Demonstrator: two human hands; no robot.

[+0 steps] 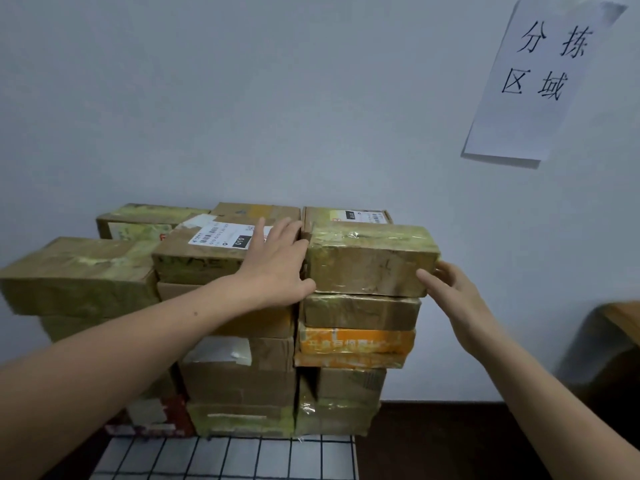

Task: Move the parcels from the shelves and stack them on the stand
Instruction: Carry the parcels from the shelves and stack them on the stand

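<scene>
Parcel [370, 261] sits between both hands: the left hand [277, 265], fingers straight, presses its left end; the right hand [453, 299], loosely spread, touches its right end.

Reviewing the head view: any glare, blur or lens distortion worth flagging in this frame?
Head view: flat, even light, soft shadows only; small glare patches on the taped top right parcel; wide-angle bowing toward the edges, so the wall sign leans; the leftmost parcel looks smeared, the shipping label near centre sharper.
</scene>
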